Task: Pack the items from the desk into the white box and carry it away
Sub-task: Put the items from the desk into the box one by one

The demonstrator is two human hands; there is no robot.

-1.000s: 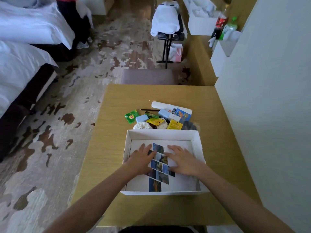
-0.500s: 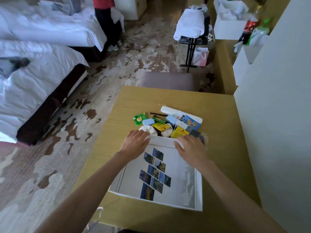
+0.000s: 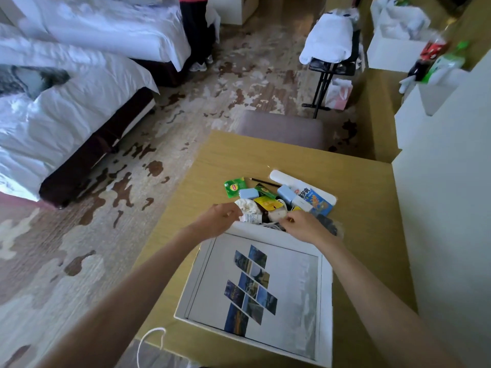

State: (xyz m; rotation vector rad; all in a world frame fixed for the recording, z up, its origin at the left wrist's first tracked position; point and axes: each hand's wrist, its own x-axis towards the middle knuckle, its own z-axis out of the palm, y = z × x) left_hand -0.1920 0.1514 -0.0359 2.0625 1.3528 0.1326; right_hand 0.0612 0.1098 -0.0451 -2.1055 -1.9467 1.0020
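Dim daylight, soft shadows, wide-angle edge bending, slight motion blur.

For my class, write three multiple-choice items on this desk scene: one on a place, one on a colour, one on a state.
1. Where is the pile of small items relative to the white box?
A. Inside it
B. Beyond its far edge
C. On the floor

2. What colour is the Lipton tea sachet at the pile's left end?
A. Green
B. Red
C. White

3. What does the box hold now?
A. Packed sachets
B. Only a sheet printed with photos
C. A bottle

Answers: 1 B, the pile lies on the desk past the box. 2 A, its wrapper is green. 3 B, just the photo sheet shows inside.
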